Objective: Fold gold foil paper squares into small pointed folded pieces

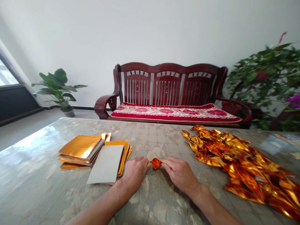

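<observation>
Between my two hands, just above the table or touching it, is a small folded piece of gold foil paper (156,162), orange and shiny. My left hand (136,171) pinches its left end, and my right hand (179,173) pinches its right end. Left of my left hand lies a stack of foil sheets (105,162) with a pale grey back on top. Behind that, farther left, sits another stack of foil sheets (79,147), gold side up. A heap of folded gold foil pieces (236,156) spreads out right of my right hand.
A patterned cover lies over the table (47,175). Beyond its far edge stands a dark red wooden bench (164,84) with a red floral cushion (175,112). A clear plastic bag (278,143) lies at the right. Potted plants (58,86) flank the bench.
</observation>
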Tool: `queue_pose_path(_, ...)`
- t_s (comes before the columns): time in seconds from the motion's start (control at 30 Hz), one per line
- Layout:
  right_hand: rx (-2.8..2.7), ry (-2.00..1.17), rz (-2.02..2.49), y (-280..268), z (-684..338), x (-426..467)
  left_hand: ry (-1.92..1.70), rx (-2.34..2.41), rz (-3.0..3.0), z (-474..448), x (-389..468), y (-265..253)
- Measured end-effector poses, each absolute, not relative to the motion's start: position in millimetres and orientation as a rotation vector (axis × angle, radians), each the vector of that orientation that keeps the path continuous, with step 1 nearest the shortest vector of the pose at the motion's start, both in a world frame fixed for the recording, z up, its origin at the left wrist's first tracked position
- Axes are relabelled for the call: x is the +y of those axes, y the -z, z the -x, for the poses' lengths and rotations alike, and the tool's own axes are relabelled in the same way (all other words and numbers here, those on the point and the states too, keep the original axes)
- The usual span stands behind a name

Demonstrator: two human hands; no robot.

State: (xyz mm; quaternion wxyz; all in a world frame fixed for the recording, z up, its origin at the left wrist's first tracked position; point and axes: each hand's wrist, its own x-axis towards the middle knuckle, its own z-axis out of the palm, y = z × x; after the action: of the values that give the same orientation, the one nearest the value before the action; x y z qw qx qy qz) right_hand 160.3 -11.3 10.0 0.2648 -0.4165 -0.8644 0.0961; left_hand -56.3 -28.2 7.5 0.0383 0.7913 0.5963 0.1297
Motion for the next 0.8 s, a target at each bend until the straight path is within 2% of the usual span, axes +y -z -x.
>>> queue_pose_path(0.2, -2.351, -0.045, 1.049, -9, -161, -12, -0.381, 1.805, -2.481, 56, -33, -10)
queue_pose_path(0.63, -2.200, -0.080, 1.002, -3, -160, -12, -0.450, 1.728, -2.523, 54, -35, -7)
queue_pose_path(0.8, -2.156, -0.176, 0.968, 4, -154, -11, -0.608, 1.683, -2.508, 55, -34, -3)
